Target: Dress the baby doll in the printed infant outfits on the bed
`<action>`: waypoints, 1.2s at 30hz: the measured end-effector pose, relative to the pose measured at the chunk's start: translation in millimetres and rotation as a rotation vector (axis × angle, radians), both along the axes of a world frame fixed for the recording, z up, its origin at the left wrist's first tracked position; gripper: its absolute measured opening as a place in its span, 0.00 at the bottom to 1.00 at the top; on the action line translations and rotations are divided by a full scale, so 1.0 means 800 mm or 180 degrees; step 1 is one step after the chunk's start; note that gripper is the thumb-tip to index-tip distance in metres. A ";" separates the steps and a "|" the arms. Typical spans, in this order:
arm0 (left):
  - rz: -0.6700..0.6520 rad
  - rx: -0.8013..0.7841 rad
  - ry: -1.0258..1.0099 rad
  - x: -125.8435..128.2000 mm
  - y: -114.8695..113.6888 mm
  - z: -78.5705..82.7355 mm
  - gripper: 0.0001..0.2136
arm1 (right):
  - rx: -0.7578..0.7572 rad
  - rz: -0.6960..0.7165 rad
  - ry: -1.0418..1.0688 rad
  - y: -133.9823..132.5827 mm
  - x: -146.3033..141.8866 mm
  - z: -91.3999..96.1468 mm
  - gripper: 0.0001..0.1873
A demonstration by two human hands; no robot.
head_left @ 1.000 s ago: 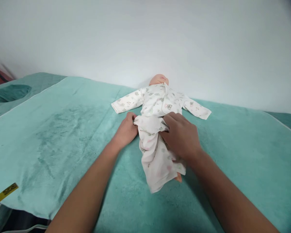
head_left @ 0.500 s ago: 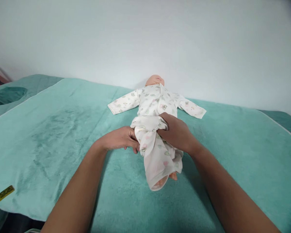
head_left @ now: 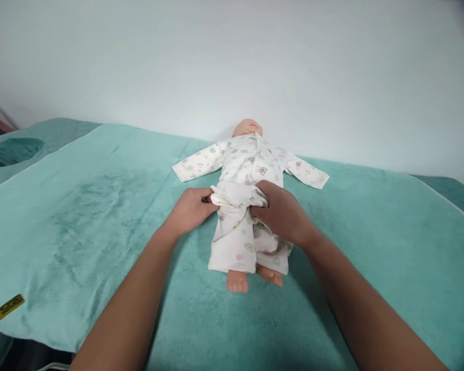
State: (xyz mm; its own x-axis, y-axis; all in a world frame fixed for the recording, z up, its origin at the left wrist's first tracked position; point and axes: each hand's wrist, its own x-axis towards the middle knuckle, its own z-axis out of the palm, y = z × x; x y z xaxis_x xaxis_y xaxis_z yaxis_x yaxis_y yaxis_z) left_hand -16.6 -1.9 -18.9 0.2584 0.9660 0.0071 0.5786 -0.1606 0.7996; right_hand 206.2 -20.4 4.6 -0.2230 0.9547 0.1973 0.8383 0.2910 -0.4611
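Note:
A baby doll point(head_left: 247, 128) lies on its back, head toward the wall, in a white printed long-sleeved top point(head_left: 239, 159). White printed pants point(head_left: 234, 239) cover its legs, and both bare feet show below the cuffs. My left hand point(head_left: 193, 207) pinches the bunched waistband at the left hip. At the middle right of the waistband, my right hand point(head_left: 280, 211) is closed on the same pants, its fingertips partly tucked in the folds. The sleeves stretch out to both sides, and no doll hands show at their ends.
A green plush cover point(head_left: 100, 216) spreads under the doll up to a pale wall point(head_left: 232, 62). At the lower left edge lies a yellow strip with black marks point(head_left: 3, 312). A darker green hollow point(head_left: 13, 152) is at the far left.
My left hand has moved up from beside the pants leg to the waistband. The left-side pants leg has dropped flat, and a foot now shows below it. My right hand has stayed in place.

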 end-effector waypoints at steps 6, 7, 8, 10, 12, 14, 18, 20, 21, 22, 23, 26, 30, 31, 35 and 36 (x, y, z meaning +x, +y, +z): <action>0.0290 0.0283 0.0423 0.004 0.003 -0.006 0.07 | -0.0064 0.0053 0.0522 -0.001 0.002 0.001 0.12; 0.0263 0.0249 0.0412 0.003 0.004 -0.007 0.06 | -0.0175 0.0188 0.0639 0.000 0.006 0.003 0.14; 0.0280 0.0258 0.0338 0.002 0.005 -0.009 0.05 | -0.0269 0.0319 0.0804 0.001 0.009 0.004 0.15; 0.0396 0.0397 0.0012 0.001 0.006 -0.011 0.04 | -0.0282 0.0394 0.1247 0.004 0.017 0.005 0.15; 0.0587 0.0605 -0.0511 0.002 0.009 -0.013 0.05 | 0.0069 0.0085 0.1582 0.011 0.024 0.001 0.13; 0.0782 0.0770 -0.1035 0.008 0.013 -0.013 0.06 | 0.0637 -0.0241 0.1432 0.018 0.028 -0.008 0.11; 0.0789 0.0792 -0.1389 0.028 0.026 -0.010 0.07 | 0.1251 -0.0045 0.0340 0.028 0.031 -0.022 0.22; 0.0517 0.0580 -0.1196 0.036 0.032 -0.002 0.10 | 0.1279 -0.0101 0.0103 0.030 0.030 -0.026 0.23; 0.0339 0.0472 -0.1022 0.038 0.034 0.003 0.12 | 0.1283 -0.0196 0.0081 0.030 0.030 -0.027 0.21; 0.0172 0.0406 -0.0783 0.041 0.036 0.010 0.13 | 0.1284 -0.0290 0.0106 0.030 0.030 -0.028 0.18; 0.0026 0.0400 -0.0468 0.043 0.036 0.018 0.15 | 0.1290 -0.0363 0.0152 0.030 0.029 -0.028 0.14; -0.0206 0.0690 0.0793 0.054 0.036 0.043 0.17 | 0.1316 -0.0421 0.0251 0.029 0.028 -0.028 0.05; -0.0301 0.1171 0.2178 0.079 0.030 0.059 0.16 | 0.1047 -0.0851 0.0914 0.028 0.030 -0.024 0.11; -0.0291 0.1265 0.2294 0.084 0.028 0.058 0.14 | 0.0931 -0.1041 0.1233 0.028 0.033 -0.023 0.13; -0.0110 0.1522 0.1939 0.086 0.030 0.045 0.07 | 0.0707 -0.1408 0.2327 0.032 0.051 -0.018 0.18; -0.0027 0.1502 0.1704 0.081 0.033 0.041 0.07 | 0.0739 -0.1434 0.2470 0.033 0.058 -0.016 0.19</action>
